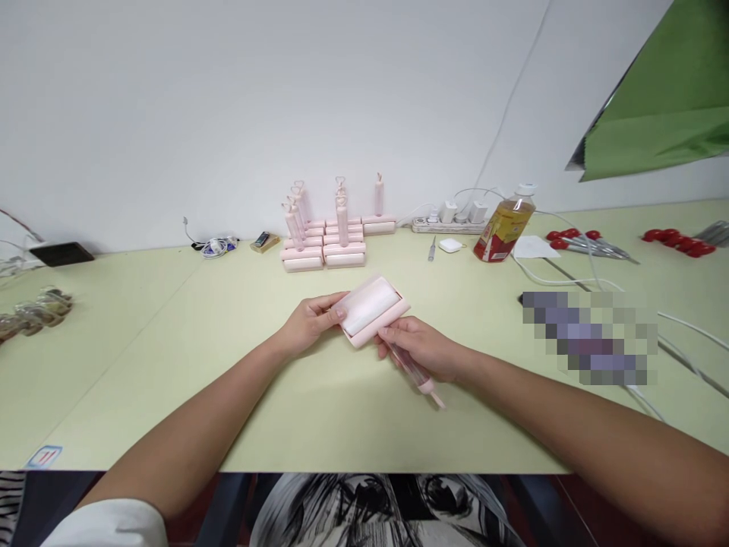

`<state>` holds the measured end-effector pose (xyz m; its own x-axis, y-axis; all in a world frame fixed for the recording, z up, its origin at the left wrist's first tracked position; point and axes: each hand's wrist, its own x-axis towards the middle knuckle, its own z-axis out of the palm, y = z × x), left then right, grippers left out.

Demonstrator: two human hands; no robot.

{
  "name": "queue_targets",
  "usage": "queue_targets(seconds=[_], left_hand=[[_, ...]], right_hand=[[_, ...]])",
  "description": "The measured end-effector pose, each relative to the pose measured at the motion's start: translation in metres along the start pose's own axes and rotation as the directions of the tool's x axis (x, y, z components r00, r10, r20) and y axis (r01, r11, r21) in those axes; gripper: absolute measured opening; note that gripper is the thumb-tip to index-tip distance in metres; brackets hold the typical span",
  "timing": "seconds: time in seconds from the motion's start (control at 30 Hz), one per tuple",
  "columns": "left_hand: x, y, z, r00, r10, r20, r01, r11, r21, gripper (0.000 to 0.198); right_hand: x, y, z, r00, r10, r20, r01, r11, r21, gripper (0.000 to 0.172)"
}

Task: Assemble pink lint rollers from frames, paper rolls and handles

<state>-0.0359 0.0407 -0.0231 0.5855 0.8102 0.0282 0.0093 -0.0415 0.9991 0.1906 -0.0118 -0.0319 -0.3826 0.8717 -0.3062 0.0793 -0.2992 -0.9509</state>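
A pink lint roller [371, 305] with a white roll is held tilted just above the table, between both hands. My left hand [312, 323] grips the left end of its head, thumb lying on the roll. My right hand [418, 343] is wrapped round its clear pink handle near the head; the handle's end points down to the right. Beyond them, several similar pink lint rollers [345, 258] stand in rows near the wall, handles upright.
A drink bottle [506, 226] stands at the right beside a power strip [447, 226]. Red-handled tools [592, 243] and white cables [604, 282] lie on the right. A coiled cable [215, 247] and a black device [61, 254] are on the left. Green sheeting [661, 99] hangs at upper right.
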Motion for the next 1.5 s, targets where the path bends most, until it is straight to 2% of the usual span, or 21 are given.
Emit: queue_targets(seconds=[0.23, 0.3, 0.4, 0.5, 0.6, 0.7, 0.83, 0.97, 1.03, 1.13, 1.23, 1.3, 1.4, 1.5], left_hand=[[-0.004, 0.001, 0.009, 0.996, -0.042, 0.076, 0.044, 0.999, -0.03, 0.058], [-0.004, 0.001, 0.011, 0.995, -0.043, 0.091, 0.049, 0.997, -0.064, 0.063], [-0.004, -0.002, 0.014, 0.994, -0.023, 0.106, 0.034, 0.994, -0.105, 0.075], [-0.003, -0.005, 0.015, 0.998, -0.001, 0.055, 0.006, 0.997, -0.083, 0.071], [0.0, -0.007, 0.013, 0.997, -0.074, -0.027, 0.073, 0.997, -0.036, 0.054], [0.003, -0.007, 0.011, 0.976, -0.202, -0.083, 0.197, 0.979, -0.059, 0.045], [0.003, -0.002, 0.009, 0.932, -0.351, -0.09, 0.351, 0.936, -0.009, 0.044], [0.0, 0.002, 0.008, 0.892, -0.445, -0.072, 0.451, 0.881, 0.139, 0.053], [-0.001, 0.002, 0.008, 0.889, -0.452, -0.072, 0.457, 0.866, 0.203, 0.054], [-0.001, 0.002, 0.008, 0.901, -0.417, -0.12, 0.434, 0.867, 0.246, 0.053], [0.001, 0.001, 0.007, 0.924, -0.35, -0.155, 0.38, 0.888, 0.259, 0.052], [0.002, 0.0, 0.006, 0.939, -0.316, -0.138, 0.342, 0.902, 0.262, 0.049], [0.003, -0.003, 0.005, 0.957, -0.266, -0.12, 0.289, 0.918, 0.272, 0.046], [0.006, -0.009, 0.005, 0.978, -0.153, -0.141, 0.189, 0.936, 0.296, 0.049]], right_hand=[[-0.003, 0.0, 0.0, 1.0, -0.002, -0.008, 0.002, 1.0, 0.006, 0.036], [-0.002, 0.001, -0.001, 1.0, 0.005, -0.017, -0.004, 0.998, 0.057, 0.037], [0.0, 0.004, -0.005, 0.999, -0.02, 0.031, 0.014, 0.983, 0.184, 0.049], [0.0, 0.007, -0.008, 0.985, -0.104, 0.14, 0.065, 0.964, 0.256, 0.058], [-0.001, 0.007, -0.009, 0.958, -0.207, 0.199, 0.149, 0.95, 0.273, 0.06], [-0.001, 0.005, -0.008, 0.942, -0.309, 0.131, 0.281, 0.939, 0.197, 0.054], [-0.002, 0.004, -0.005, 0.907, -0.42, -0.037, 0.418, 0.907, -0.054, 0.032], [0.0, 0.009, -0.005, 0.866, -0.5, -0.005, 0.49, 0.852, -0.185, 0.028], [0.001, 0.011, -0.006, 0.837, -0.546, 0.04, 0.528, 0.785, -0.324, 0.028], [-0.001, 0.01, -0.005, 0.779, -0.611, 0.141, 0.578, 0.613, -0.538, 0.025], [-0.003, 0.008, -0.003, 0.716, -0.652, 0.249, 0.632, 0.454, -0.628, 0.026], [-0.003, 0.008, -0.002, 0.686, -0.662, 0.301, 0.641, 0.354, -0.681, 0.028], [-0.002, 0.01, -0.001, 0.675, -0.626, 0.391, 0.633, 0.218, -0.743, 0.033], [-0.002, 0.011, 0.001, 0.7, -0.554, 0.45, 0.616, 0.15, -0.774, 0.041]])
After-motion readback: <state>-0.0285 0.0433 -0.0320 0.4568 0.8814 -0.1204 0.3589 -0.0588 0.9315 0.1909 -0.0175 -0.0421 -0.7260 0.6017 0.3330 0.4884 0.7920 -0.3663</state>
